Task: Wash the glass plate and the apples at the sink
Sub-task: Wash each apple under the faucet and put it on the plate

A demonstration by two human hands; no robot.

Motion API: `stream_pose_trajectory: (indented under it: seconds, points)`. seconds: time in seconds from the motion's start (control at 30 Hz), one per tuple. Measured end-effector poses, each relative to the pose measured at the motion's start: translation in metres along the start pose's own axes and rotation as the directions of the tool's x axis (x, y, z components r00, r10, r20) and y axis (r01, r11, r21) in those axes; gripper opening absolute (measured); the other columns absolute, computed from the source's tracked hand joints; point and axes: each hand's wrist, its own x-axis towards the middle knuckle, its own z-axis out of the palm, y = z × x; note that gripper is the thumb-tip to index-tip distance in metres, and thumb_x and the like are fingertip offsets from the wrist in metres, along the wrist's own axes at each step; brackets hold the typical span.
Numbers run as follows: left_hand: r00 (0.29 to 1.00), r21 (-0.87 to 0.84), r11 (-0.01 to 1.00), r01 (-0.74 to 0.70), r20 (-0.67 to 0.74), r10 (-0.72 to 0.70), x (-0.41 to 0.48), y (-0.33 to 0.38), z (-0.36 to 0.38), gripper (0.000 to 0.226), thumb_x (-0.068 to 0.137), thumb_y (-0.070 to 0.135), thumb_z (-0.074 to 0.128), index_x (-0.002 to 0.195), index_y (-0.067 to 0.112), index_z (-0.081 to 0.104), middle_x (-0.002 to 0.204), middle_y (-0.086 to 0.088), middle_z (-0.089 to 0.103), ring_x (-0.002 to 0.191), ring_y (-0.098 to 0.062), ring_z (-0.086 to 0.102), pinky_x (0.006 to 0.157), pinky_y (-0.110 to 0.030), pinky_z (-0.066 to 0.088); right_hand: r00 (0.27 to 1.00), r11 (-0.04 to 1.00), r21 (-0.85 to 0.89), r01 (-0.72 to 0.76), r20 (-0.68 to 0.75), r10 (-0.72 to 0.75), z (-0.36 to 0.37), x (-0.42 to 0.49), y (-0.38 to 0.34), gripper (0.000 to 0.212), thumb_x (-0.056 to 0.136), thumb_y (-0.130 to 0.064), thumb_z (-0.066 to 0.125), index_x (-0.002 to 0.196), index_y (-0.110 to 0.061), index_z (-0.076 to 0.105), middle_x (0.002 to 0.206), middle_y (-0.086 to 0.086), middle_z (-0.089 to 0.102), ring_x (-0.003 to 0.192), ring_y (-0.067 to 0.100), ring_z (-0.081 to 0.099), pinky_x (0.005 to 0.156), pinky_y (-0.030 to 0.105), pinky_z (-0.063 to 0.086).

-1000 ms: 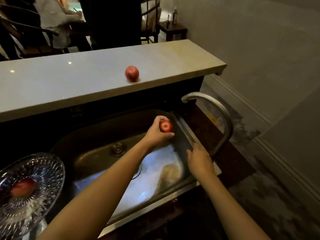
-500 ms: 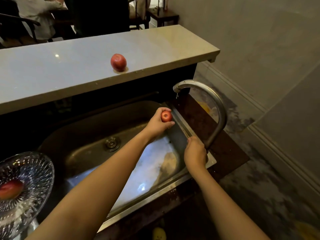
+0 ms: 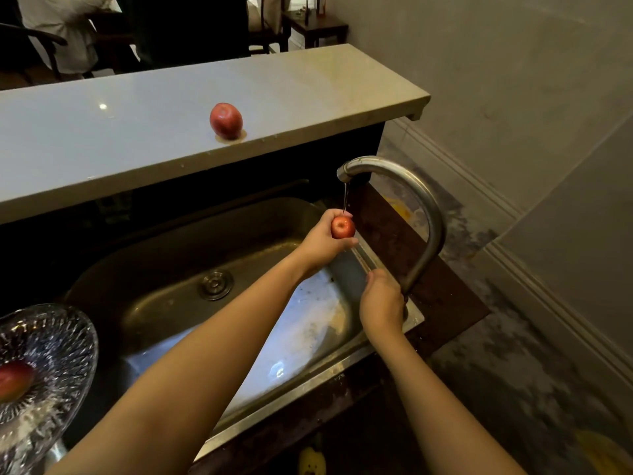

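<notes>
My left hand (image 3: pixel 320 243) holds a small red apple (image 3: pixel 342 227) over the right end of the steel sink (image 3: pixel 164 299), right under the spout of the curved faucet (image 3: pixel 407 186). A thin stream of water falls onto that apple. My right hand (image 3: pixel 382 301) is closed around the base of the faucet, and whatever it grips there is hidden by the hand. A second red apple (image 3: pixel 226 120) rests on the pale raised counter (image 3: pixel 120 132). A third apple (image 3: pixel 13 380) lies in the cut-glass plate (image 3: pixel 54 341) at the lower left.
The sink drain (image 3: pixel 215 284) sits mid-basin. Dark worktop runs right of the faucet, with grey floor beyond. Chairs and a seated person (image 3: pixel 65 25) are behind the counter. A small yellow object (image 3: pixel 311 461) lies below the sink's front edge.
My right hand moved from the sink's rim to the faucet base. Water began to run from the spout. My left hand brought the apple under the stream.
</notes>
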Motion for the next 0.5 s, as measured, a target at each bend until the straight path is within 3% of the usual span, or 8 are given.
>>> stream_pose_trajectory:
  seconds: [0.13,0.23,0.37,0.5]
  points:
    - [1.0,-0.019,1.0,0.021,0.01,-0.021,0.001,0.007,0.002,0.05,0.083,0.003,0.064,0.126,0.016,0.043,0.117,-0.006,0.043,0.099,-0.021,0.054,0.075,-0.024,0.051,1.0,1.0,0.005,0.003,0.01,-0.003,-0.001,0.0,0.001,0.031,0.101,-0.02,0.032,0.101,-0.003,0.058,0.095,0.014,0.067,0.088,0.031,0.064,0.066,0.03,0.04]
    - [1.0,-0.031,0.999,0.027,0.014,-0.027,0.001,0.01,0.002,0.049,0.084,0.006,0.063,0.127,0.016,0.042,0.116,-0.005,0.042,0.099,-0.021,0.053,0.074,-0.021,0.05,0.998,1.0,0.02,-0.011,0.069,0.01,-0.007,0.001,-0.002,0.031,0.1,-0.021,0.033,0.107,-0.002,0.057,0.101,0.015,0.066,0.093,0.032,0.063,0.068,0.031,0.042]
    - [0.998,-0.218,0.974,0.057,0.023,-0.054,0.001,0.018,0.004,0.036,0.095,0.018,0.048,0.128,0.005,0.04,0.1,-0.011,0.051,0.076,-0.013,0.054,0.06,-0.016,0.046,0.993,0.99,-0.074,0.12,0.012,-0.119,-0.02,-0.002,-0.017,0.034,0.1,-0.024,0.034,0.126,-0.007,0.046,0.121,0.012,0.058,0.104,0.027,0.059,0.07,0.029,0.039]
    - [0.983,-0.412,0.899,0.148,-0.041,-0.181,0.003,0.028,0.002,0.032,0.101,0.027,0.031,0.117,0.002,0.042,0.075,-0.011,0.051,0.056,-0.016,0.051,0.047,-0.02,0.04,0.961,0.961,0.077,0.267,-0.095,-0.259,-0.036,0.017,-0.044,0.042,0.099,-0.029,0.033,0.137,-0.011,0.04,0.135,0.009,0.051,0.12,0.025,0.044,0.09,0.033,0.039]
